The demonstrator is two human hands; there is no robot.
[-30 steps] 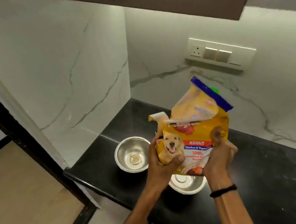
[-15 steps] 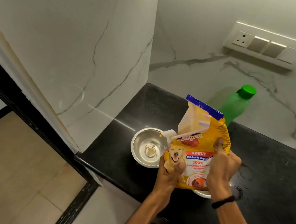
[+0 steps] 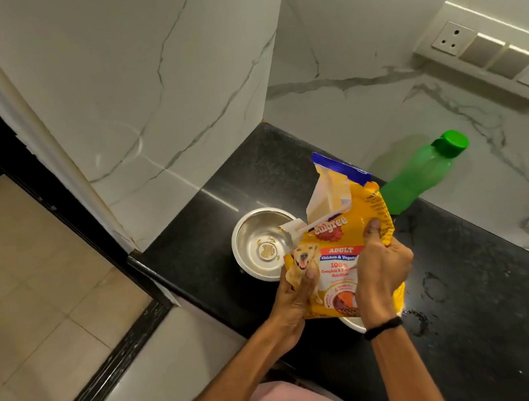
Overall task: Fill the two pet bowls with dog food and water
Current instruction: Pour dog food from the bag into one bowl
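I hold a yellow dog food bag (image 3: 341,233) upright above the black counter, its torn top open. My left hand (image 3: 297,294) grips the bag's lower left edge, thumb on the dog picture. My right hand (image 3: 378,263) grips its right side, thumb on the front. One steel bowl (image 3: 259,242) sits on the counter just left of the bag, with only a small mark at its bottom. A second steel bowl (image 3: 353,323) shows only as a rim under the bag and my right wrist. A green water bottle (image 3: 421,172) with a green cap stands behind the bag by the wall.
The black counter (image 3: 483,321) ends at a front edge near my body and at a left edge beside the first bowl. White marble walls close the corner behind. A switch and socket panel (image 3: 482,54) is on the right wall. Small specks lie on the counter right of my wrist.
The view has tilted down and closer. The bag with both hands sits lower over the near bowl, covering more of it. The green bottle has come into view.
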